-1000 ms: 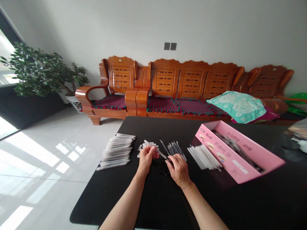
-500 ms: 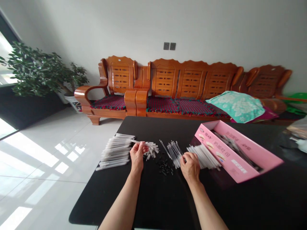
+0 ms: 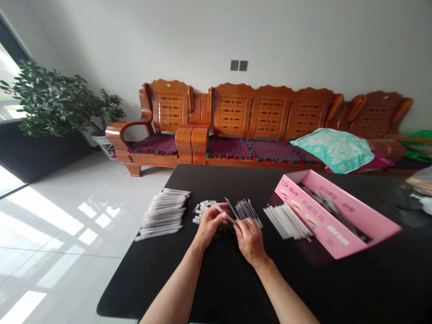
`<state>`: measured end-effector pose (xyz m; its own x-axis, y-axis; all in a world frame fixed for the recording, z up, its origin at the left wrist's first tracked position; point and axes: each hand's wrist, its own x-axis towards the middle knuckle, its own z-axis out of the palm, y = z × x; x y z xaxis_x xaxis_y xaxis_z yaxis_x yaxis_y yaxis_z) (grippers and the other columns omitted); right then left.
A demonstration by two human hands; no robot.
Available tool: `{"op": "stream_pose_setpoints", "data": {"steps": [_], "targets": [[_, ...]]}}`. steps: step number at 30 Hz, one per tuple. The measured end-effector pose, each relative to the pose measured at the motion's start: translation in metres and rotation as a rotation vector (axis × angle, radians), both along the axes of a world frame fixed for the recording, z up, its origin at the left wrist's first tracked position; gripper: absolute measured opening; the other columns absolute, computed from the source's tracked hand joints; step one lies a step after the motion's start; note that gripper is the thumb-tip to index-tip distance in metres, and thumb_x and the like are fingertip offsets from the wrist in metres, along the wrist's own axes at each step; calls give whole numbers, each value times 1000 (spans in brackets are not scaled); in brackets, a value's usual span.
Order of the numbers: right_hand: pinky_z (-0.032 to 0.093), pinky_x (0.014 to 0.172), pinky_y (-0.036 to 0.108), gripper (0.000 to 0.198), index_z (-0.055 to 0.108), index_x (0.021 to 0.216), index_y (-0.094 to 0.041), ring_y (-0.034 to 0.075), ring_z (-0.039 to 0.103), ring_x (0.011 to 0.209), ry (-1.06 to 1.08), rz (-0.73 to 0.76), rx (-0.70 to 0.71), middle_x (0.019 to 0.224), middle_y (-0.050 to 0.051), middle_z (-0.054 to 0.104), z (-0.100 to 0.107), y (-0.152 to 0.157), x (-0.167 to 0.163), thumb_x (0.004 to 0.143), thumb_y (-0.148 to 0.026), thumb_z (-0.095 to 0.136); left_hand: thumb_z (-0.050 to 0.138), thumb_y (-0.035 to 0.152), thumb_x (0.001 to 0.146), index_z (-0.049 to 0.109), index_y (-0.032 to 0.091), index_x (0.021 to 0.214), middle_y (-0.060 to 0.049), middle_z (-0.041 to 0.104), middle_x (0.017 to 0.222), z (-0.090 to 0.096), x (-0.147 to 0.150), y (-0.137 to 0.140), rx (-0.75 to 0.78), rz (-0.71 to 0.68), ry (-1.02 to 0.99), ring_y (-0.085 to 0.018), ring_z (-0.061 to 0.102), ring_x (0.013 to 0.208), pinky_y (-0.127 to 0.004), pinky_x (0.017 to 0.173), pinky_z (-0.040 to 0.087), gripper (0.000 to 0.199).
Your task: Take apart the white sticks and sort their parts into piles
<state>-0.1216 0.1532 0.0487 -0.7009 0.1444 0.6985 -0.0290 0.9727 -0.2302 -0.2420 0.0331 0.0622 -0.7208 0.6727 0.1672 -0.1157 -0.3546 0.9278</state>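
A white translucent pen barrel (image 3: 225,213) slants between my two hands. My left hand (image 3: 206,227) is closed on its upper part with thumb and fingers. My right hand (image 3: 251,242) pinches at the barrel's lower right end; what lies between those fingertips is hidden. Just beyond my left hand are short white pen caps (image 3: 201,206), partly covered. Thin pen refills (image 3: 249,211) with dark shafts lie behind my right hand. Small black plugs (image 3: 229,235) sit on the table below both hands, mostly hidden.
Capped white pens (image 3: 164,213) lie in a row on the left. More white barrels (image 3: 288,221) lie beside a pink box (image 3: 315,220) holding dark, thin items. Everything rests on a black table (image 3: 151,279). Beyond it stands a wooden sofa (image 3: 266,112).
My right hand has moved left from beside the refills to the barrel's end. My left hand has moved right with the barrel, now tilted down to the right, uncovering some caps.
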Motion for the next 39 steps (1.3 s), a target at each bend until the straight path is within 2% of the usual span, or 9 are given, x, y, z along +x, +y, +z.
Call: {"op": "stream_pose_setpoints", "data": {"steps": [5,8,14,18,21,28,30,35,39], "targets": [[42,72,32,21,64,94,-15,20,57,76,-43,51,-175,81,8,65,7,4,6,96,-24,45,72,37,81,71,13,94,-3,64,71,-1,-10,-4,46,59,-28,-11,57,62,-22,60,47,27],[39,60,27,26,66,92,-16,15,54,64,-163,137,-551,71,3,62,21,1,8,94,-36,50,71,38,81,68,13,90,-2,62,68,-1,-9,-5,69,5,-95,-11,56,60,-22,57,47,26],[14,36,22,39,67,88,-14,6,19,37,-433,451,-1526,42,-10,30,34,-8,2,89,-50,55,69,38,84,68,12,96,-3,62,73,2,-6,-6,111,-78,-160,-9,56,60,-19,54,45,28],[14,34,21,38,64,85,-15,6,15,35,-456,532,-1737,41,-13,23,30,-13,1,86,-52,57,72,38,81,69,12,85,-2,62,67,0,-9,-7,115,-28,-176,-7,53,53,-18,49,41,27],[16,37,21,38,60,79,-17,6,18,37,-406,448,-1494,43,-11,26,32,-15,0,89,-52,51,75,39,77,71,10,81,-1,61,58,-3,-9,-6,79,41,-200,-7,51,48,-18,46,40,29],[27,54,25,36,59,71,-17,10,46,51,-222,117,-161,56,1,54,40,-7,2,98,-29,39,77,43,72,70,9,79,-3,63,60,-4,-17,-8,77,190,-254,-9,53,47,-21,48,42,35],[28,54,25,37,60,72,-17,11,48,51,-164,47,-73,56,2,56,35,-2,5,99,-29,38,78,43,70,69,10,76,-2,63,63,-2,-24,-13,141,278,-273,-7,51,47,-20,48,42,34],[36,55,23,40,67,85,-18,15,56,55,-141,-86,-314,62,3,64,21,18,14,100,-39,37,75,41,74,72,11,84,-3,65,68,0,-24,-15,111,241,-197,-8,54,53,-20,53,45,32],[40,68,27,34,69,95,-17,20,62,73,-13,-314,-124,81,9,70,12,54,27,97,-37,42,73,42,76,74,10,90,-1,61,62,-3,-15,-9,8,274,-84,-8,52,52,-20,52,44,35]]}}
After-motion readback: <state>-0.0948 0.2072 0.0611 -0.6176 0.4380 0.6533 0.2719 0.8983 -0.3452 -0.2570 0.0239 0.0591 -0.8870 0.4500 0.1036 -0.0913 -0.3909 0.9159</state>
